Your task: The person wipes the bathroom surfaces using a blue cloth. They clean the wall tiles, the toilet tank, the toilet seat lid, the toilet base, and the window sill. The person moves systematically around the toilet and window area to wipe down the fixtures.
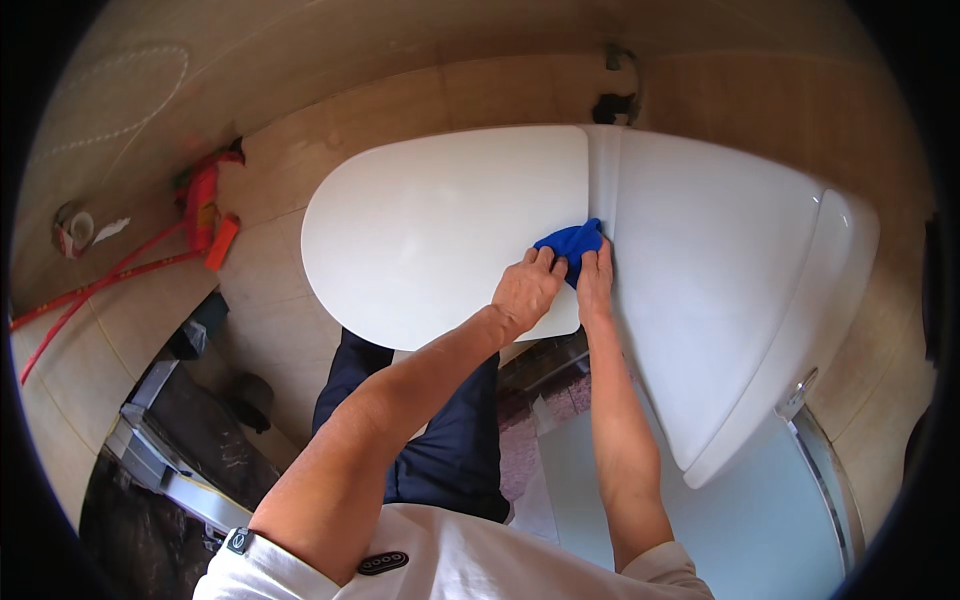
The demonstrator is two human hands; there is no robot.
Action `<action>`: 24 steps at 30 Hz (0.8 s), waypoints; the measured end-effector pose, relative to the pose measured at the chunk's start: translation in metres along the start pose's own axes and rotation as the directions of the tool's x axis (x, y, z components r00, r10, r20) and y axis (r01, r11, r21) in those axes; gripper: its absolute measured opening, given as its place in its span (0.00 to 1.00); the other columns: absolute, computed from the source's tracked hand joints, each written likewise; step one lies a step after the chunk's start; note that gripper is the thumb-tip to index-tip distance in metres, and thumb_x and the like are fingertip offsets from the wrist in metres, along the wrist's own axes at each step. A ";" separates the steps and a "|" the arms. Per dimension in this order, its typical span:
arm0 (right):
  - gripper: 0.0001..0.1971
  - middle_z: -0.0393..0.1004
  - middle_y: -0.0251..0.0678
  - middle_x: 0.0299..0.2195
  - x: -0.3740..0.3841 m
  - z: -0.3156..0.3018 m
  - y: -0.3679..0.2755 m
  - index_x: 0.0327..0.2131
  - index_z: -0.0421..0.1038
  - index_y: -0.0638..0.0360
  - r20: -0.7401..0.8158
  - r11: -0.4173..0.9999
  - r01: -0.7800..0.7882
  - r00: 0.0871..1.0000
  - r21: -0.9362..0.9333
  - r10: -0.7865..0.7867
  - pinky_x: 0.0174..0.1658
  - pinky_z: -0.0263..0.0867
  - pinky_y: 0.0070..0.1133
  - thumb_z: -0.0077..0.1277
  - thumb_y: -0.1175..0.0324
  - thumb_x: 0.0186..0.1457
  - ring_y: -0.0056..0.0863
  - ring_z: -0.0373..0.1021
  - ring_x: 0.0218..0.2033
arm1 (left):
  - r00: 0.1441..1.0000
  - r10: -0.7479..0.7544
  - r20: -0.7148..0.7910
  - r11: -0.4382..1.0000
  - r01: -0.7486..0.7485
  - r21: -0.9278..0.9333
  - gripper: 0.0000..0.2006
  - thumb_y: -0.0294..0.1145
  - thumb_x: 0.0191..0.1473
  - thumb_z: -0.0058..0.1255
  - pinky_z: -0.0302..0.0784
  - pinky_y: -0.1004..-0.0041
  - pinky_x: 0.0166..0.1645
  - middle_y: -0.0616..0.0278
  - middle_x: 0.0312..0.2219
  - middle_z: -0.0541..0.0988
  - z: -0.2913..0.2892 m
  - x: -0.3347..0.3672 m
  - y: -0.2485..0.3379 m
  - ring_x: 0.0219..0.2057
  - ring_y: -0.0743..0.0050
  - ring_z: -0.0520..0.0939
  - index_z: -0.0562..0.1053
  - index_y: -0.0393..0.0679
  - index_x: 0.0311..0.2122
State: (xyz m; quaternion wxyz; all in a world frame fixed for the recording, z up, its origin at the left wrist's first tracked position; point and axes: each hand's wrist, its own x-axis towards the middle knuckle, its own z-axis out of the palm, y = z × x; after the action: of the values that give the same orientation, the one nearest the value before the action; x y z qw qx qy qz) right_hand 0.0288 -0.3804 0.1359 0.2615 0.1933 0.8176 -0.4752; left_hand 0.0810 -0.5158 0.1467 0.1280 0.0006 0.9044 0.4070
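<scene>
Head view: two hands [528, 291] hold one blue cloth [570, 243] at one white toilet lid [430, 230].

From close above the toilet lid [430, 220], the head fisheye faces down

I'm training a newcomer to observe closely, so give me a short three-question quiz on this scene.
1. Fill in: the left hand and right hand are both touching a ____ cloth.
2. Multiple choice: in the picture, where are the red items relative to the toilet lid? A: to its right. B: to its left. C: on top of it.
3. True or false: the lid stands raised against the cistern.

Key: 1. blue; 2. B; 3. false, it lies down flat.
</scene>
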 end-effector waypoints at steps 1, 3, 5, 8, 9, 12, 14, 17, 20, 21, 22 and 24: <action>0.23 0.69 0.51 0.53 -0.003 0.002 -0.009 0.58 0.61 0.63 -0.040 0.999 -0.022 0.999 -0.049 0.020 0.59 0.57 0.31 0.35 0.63 0.63 0.46 0.65 0.54 | 1.000 0.011 -0.020 1.000 -0.011 -0.011 0.15 0.17 0.43 0.50 0.79 0.60 0.35 0.52 0.34 0.72 0.001 -0.003 0.001 0.36 0.50 0.78 0.73 0.40 0.40; 0.23 0.69 0.53 0.53 0.004 0.015 -0.036 0.58 0.62 0.64 -0.102 0.987 -0.055 0.994 -0.150 0.040 0.59 0.58 0.32 0.34 0.64 0.62 0.49 0.65 0.54 | 0.999 -0.004 -0.042 1.000 0.004 -0.004 0.16 0.17 0.42 0.50 0.79 0.60 0.35 0.52 0.33 0.72 -0.002 0.004 -0.003 0.36 0.50 0.78 0.73 0.40 0.40; 0.24 0.67 0.57 0.54 0.031 0.019 -0.029 0.58 0.62 0.65 -0.102 0.934 0.179 0.970 -0.310 -0.220 0.59 0.58 0.36 0.35 0.65 0.61 0.55 0.64 0.54 | 0.997 0.002 -0.075 1.000 0.000 0.017 0.17 0.16 0.42 0.51 0.79 0.59 0.36 0.52 0.32 0.72 -0.012 0.021 -0.010 0.35 0.48 0.78 0.73 0.41 0.40; 0.26 0.65 0.60 0.54 0.074 0.034 -0.066 0.61 0.60 0.62 -0.018 0.878 0.305 0.942 -0.369 -0.335 0.59 0.58 0.39 0.35 0.63 0.61 0.60 0.62 0.54 | 0.983 -0.029 -0.182 0.999 0.036 0.033 0.19 0.15 0.41 0.52 0.79 0.59 0.36 0.50 0.33 0.74 -0.037 0.055 -0.028 0.36 0.47 0.78 0.74 0.41 0.42; 0.26 0.64 0.60 0.55 0.088 0.040 -0.077 0.61 0.60 0.61 -0.003 0.847 0.362 0.919 -0.389 -0.395 0.59 0.58 0.39 0.36 0.63 0.61 0.60 0.61 0.55 | 0.975 -0.038 -0.218 0.998 0.048 0.041 0.19 0.14 0.41 0.52 0.79 0.59 0.36 0.50 0.33 0.75 -0.046 0.065 -0.035 0.36 0.47 0.78 0.74 0.41 0.43; 0.26 0.62 0.59 0.57 0.104 0.052 -0.107 0.63 0.58 0.57 0.082 0.769 0.372 0.918 -0.520 -0.389 0.60 0.57 0.41 0.37 0.63 0.61 0.57 0.59 0.57 | 0.966 -0.073 -0.247 0.996 0.084 0.035 0.20 0.15 0.43 0.54 0.79 0.59 0.37 0.50 0.34 0.76 -0.065 0.081 -0.048 0.37 0.47 0.78 0.74 0.41 0.44; 0.26 0.61 0.58 0.59 0.099 0.056 -0.105 0.63 0.58 0.56 0.074 0.720 0.394 0.898 -0.572 -0.433 0.61 0.56 0.42 0.39 0.64 0.61 0.57 0.59 0.57 | 0.966 -0.087 -0.245 0.994 0.100 0.044 0.20 0.15 0.43 0.54 0.79 0.59 0.37 0.50 0.35 0.76 -0.066 0.076 -0.046 0.38 0.47 0.78 0.74 0.41 0.44; 0.27 0.57 0.57 0.62 0.068 0.060 -0.068 0.64 0.56 0.56 0.001 0.672 0.420 0.848 -0.610 -0.530 0.61 0.55 0.44 0.45 0.68 0.61 0.59 0.59 0.57 | 0.976 -0.107 -0.188 0.992 0.119 0.052 0.20 0.15 0.42 0.53 0.79 0.58 0.37 0.50 0.36 0.75 -0.062 0.054 -0.037 0.38 0.47 0.78 0.74 0.41 0.44; 0.29 0.55 0.59 0.62 0.015 0.051 -0.019 0.63 0.57 0.60 0.001 0.608 0.423 0.821 -0.672 -0.570 0.61 0.55 0.44 0.48 0.71 0.58 0.59 0.58 0.57 | 0.993 -0.072 -0.097 0.994 0.079 0.073 0.19 0.16 0.43 0.52 0.79 0.59 0.36 0.52 0.34 0.74 -0.045 0.013 -0.034 0.37 0.48 0.78 0.74 0.42 0.44; 0.29 0.55 0.60 0.62 -0.006 0.047 -0.011 0.62 0.58 0.62 0.010 0.611 0.402 0.841 -0.682 -0.541 0.60 0.55 0.44 0.50 0.72 0.56 0.59 0.57 0.58 | 0.997 -0.048 -0.068 0.996 0.053 0.071 0.19 0.17 0.43 0.52 0.79 0.59 0.35 0.53 0.33 0.73 -0.040 -0.004 -0.034 0.36 0.49 0.77 0.75 0.42 0.44; 0.29 0.54 0.61 0.62 -0.023 0.040 0.003 0.61 0.58 0.64 0.034 0.584 0.408 0.838 -0.702 -0.544 0.61 0.53 0.45 0.50 0.73 0.56 0.59 0.55 0.60 | 0.998 -0.020 -0.058 0.998 0.024 0.066 0.19 0.18 0.43 0.51 0.79 0.59 0.34 0.53 0.32 0.73 -0.036 -0.021 -0.034 0.35 0.50 0.77 0.75 0.42 0.44; 0.28 0.54 0.62 0.62 -0.054 0.029 0.021 0.60 0.60 0.66 0.104 0.541 0.431 0.841 -0.722 -0.532 0.62 0.51 0.46 0.51 0.72 0.55 0.61 0.52 0.62 | 0.998 0.012 -0.060 0.998 -0.009 0.057 0.19 0.19 0.44 0.52 0.77 0.61 0.34 0.56 0.32 0.72 -0.030 -0.051 -0.037 0.34 0.54 0.76 0.75 0.43 0.44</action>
State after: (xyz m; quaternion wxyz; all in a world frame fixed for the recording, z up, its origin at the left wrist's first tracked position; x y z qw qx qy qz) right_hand 0.0900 -0.4000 0.1427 0.1218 -0.1276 0.9720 -0.1551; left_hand 0.1270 -0.5682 0.1506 0.0985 -0.0031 0.9191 0.3815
